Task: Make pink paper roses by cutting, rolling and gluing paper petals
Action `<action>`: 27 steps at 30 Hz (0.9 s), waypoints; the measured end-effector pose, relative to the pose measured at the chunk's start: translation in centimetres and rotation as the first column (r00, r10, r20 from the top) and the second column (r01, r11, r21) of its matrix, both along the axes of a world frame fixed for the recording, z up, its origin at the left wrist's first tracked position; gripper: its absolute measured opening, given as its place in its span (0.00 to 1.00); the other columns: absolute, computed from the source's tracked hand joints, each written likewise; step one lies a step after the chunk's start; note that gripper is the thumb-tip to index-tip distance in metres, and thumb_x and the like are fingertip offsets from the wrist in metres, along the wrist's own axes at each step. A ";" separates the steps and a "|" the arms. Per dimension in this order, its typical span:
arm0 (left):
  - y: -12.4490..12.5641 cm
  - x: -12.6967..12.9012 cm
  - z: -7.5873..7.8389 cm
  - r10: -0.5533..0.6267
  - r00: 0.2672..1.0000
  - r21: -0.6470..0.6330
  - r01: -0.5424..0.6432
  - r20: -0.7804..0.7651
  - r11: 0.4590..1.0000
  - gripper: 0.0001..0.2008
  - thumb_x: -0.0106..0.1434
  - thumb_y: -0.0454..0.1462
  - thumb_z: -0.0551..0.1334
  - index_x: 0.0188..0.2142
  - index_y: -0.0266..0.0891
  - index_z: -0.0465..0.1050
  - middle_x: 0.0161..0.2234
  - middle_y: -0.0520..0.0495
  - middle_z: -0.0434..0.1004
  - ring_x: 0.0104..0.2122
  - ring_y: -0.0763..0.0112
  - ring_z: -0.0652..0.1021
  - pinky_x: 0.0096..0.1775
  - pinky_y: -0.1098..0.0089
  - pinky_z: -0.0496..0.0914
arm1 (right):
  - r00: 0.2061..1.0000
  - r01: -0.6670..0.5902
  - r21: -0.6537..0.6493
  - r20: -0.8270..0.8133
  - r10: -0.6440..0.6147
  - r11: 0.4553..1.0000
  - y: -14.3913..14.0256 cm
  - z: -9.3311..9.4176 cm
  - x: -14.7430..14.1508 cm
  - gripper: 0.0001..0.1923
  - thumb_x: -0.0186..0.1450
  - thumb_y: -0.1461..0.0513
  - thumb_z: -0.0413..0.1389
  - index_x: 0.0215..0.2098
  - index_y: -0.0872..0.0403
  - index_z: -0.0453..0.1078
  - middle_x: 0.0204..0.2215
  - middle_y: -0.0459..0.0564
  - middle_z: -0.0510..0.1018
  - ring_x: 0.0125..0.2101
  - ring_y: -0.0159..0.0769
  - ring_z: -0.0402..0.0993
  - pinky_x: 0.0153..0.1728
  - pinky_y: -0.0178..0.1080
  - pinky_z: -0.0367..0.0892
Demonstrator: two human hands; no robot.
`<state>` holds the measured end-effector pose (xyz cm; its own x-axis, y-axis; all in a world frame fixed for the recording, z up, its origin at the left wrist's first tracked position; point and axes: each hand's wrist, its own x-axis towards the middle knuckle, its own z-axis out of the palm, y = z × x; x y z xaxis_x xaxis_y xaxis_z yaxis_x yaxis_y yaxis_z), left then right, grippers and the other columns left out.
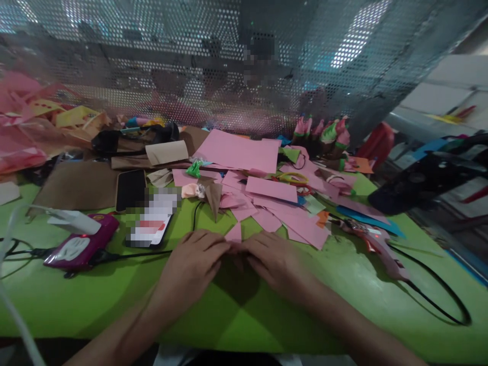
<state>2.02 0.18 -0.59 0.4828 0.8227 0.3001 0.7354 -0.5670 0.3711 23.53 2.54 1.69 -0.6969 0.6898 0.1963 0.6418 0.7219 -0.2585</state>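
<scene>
A small pink paper piece (234,235) is pinched between my two hands above the front of the green table (244,330). My left hand (198,256) has its fingers closed on the piece's left side. From the other side my right hand (275,258) grips it, fingers curled. The lower part of the piece is partly hidden by my fingers and in shadow. Just beyond my hands lie loose pink paper sheets (267,219) and a brown paper cone (213,195).
At right lies a pink glue gun (385,249) with a looping black cable. A purple power strip (84,249) with a white charger and two phones (130,189) are at left. Yellow-handled scissors (293,178) rest among the papers. A dark bottle (415,178) is at far right.
</scene>
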 end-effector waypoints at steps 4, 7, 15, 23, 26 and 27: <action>0.3 0.5 0.0 -0.030 0.998 -0.054 0.027 -0.064 0.998 0.16 0.62 0.23 0.55 0.43 0.40 0.74 0.42 0.48 0.77 0.43 0.61 0.74 0.45 0.58 0.68 | 1.000 -0.010 0.035 -0.017 0.010 0.999 -0.6 0.5 0.5 0.06 0.66 0.67 0.54 0.39 0.52 0.71 0.33 0.48 0.76 0.36 0.38 0.70 0.36 0.39 0.62; 0.3 0.6 0.1 -0.032 0.997 -0.046 0.028 -0.077 0.999 0.17 0.62 0.23 0.54 0.44 0.40 0.73 0.41 0.47 0.76 0.41 0.62 0.74 0.44 0.59 0.69 | 0.998 -0.062 0.091 0.035 0.059 0.994 -1.3 0.8 0.7 0.03 0.66 0.64 0.55 0.38 0.52 0.71 0.34 0.48 0.76 0.35 0.38 0.70 0.36 0.41 0.62; 0.4 0.8 0.4 -0.054 0.978 -0.023 0.050 -0.202 0.998 0.16 0.63 0.25 0.54 0.45 0.43 0.73 0.40 0.46 0.74 0.40 0.58 0.74 0.40 0.57 0.68 | 0.979 -0.108 0.318 0.201 0.044 0.942 -1.7 -0.1 0.3 0.06 0.65 0.68 0.54 0.32 0.56 0.72 0.27 0.48 0.75 0.30 0.37 0.69 0.34 0.42 0.61; 0.1 1.1 0.4 -0.057 0.978 -0.031 0.052 -0.201 0.998 0.17 0.64 0.25 0.54 0.47 0.42 0.72 0.41 0.46 0.73 0.42 0.59 0.73 0.43 0.57 0.68 | 0.987 -0.074 0.327 0.160 0.022 0.942 -1.9 -1.0 0.3 0.09 0.66 0.68 0.51 0.33 0.56 0.72 0.27 0.48 0.76 0.29 0.36 0.69 0.34 0.42 0.60; -0.1 1.2 0.7 -0.046 0.977 -0.048 0.037 -0.209 0.998 0.16 0.63 0.25 0.53 0.44 0.41 0.72 0.42 0.46 0.73 0.42 0.59 0.73 0.43 0.57 0.68 | 0.994 -0.030 0.287 0.110 -0.002 0.958 -1.6 -1.1 0.2 0.08 0.66 0.67 0.51 0.33 0.56 0.72 0.28 0.49 0.76 0.30 0.37 0.70 0.34 0.41 0.61; -0.2 1.2 0.9 -0.041 0.976 -0.058 0.030 -0.213 0.998 0.15 0.63 0.25 0.54 0.44 0.41 0.72 0.42 0.46 0.73 0.42 0.59 0.72 0.43 0.57 0.68 | 0.996 -0.007 0.259 0.092 -0.018 0.966 -1.6 -1.1 0.1 0.07 0.66 0.67 0.51 0.34 0.56 0.72 0.28 0.50 0.76 0.30 0.37 0.70 0.34 0.41 0.61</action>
